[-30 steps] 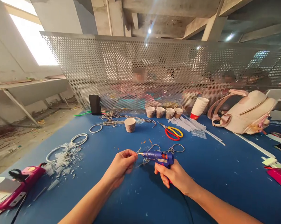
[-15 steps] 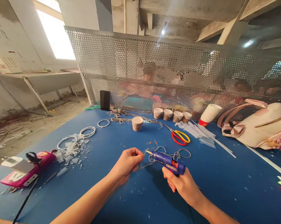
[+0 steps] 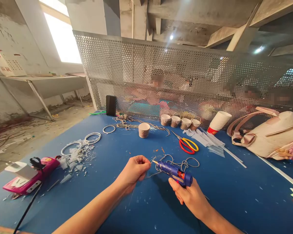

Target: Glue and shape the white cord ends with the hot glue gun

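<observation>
My right hand (image 3: 186,195) is wrapped round the handle of a blue hot glue gun (image 3: 174,170), its nozzle pointing left. The fingers of my left hand (image 3: 136,169) are pinched on a thin grey cord (image 3: 154,175), right at the nozzle tip. Behind the glue gun, more of the cord lies in loose loops on the blue table (image 3: 122,214). A small wrapped cup (image 3: 144,130) stands upright beyond my hands. Scissors (image 3: 187,145) with one red and one yellow handle lie to its right.
Several wrapped cups (image 3: 165,120) line the mesh partition (image 3: 136,65), near stacked paper cups (image 3: 219,123) and a pale backpack (image 3: 270,133). White rings (image 3: 92,138), glue scraps (image 3: 75,162) and a pink power strip (image 3: 30,182) are at left. A phone (image 3: 111,105) leans at the back. People sit behind the mesh.
The view has shifted slightly, so the table's things appear a little lower and to the right. Both hands keep their grips, with the nozzle still beside the left fingertips.
</observation>
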Demonstrator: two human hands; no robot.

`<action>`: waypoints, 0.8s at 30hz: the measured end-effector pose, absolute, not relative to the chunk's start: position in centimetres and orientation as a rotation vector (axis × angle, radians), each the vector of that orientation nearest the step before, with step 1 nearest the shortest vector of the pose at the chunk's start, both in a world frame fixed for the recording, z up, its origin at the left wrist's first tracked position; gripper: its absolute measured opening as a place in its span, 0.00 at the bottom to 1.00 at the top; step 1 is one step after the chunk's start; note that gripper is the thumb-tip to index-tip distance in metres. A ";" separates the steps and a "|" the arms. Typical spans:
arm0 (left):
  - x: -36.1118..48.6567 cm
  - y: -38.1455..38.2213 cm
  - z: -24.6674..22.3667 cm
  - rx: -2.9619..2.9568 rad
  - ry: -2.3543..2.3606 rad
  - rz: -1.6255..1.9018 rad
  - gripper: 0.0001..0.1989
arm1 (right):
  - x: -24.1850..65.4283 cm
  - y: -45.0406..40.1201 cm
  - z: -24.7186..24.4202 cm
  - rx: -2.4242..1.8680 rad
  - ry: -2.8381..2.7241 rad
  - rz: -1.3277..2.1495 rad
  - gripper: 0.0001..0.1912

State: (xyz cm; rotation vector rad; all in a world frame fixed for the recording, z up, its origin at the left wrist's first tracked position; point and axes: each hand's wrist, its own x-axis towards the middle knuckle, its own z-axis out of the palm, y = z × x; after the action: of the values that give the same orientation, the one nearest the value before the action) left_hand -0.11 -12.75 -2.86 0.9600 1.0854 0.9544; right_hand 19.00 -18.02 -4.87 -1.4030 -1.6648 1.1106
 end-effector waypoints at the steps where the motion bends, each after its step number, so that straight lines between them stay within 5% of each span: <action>1: -0.1 -12.8 -2.8 0.959 1.088 0.955 0.10 | 19.0 -18.0 -4.9 -1.406 -1.666 1.103 0.22; 24: -0.2 -12.8 -2.7 0.977 1.087 0.952 0.10 | 18.9 -18.3 -4.7 -1.374 -1.620 1.119 0.23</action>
State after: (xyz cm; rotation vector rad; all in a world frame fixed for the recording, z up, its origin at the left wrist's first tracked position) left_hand -0.18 -12.80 -2.65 0.9768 1.0865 0.9516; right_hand 18.92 -18.27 -4.69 -1.3742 -1.6199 1.1191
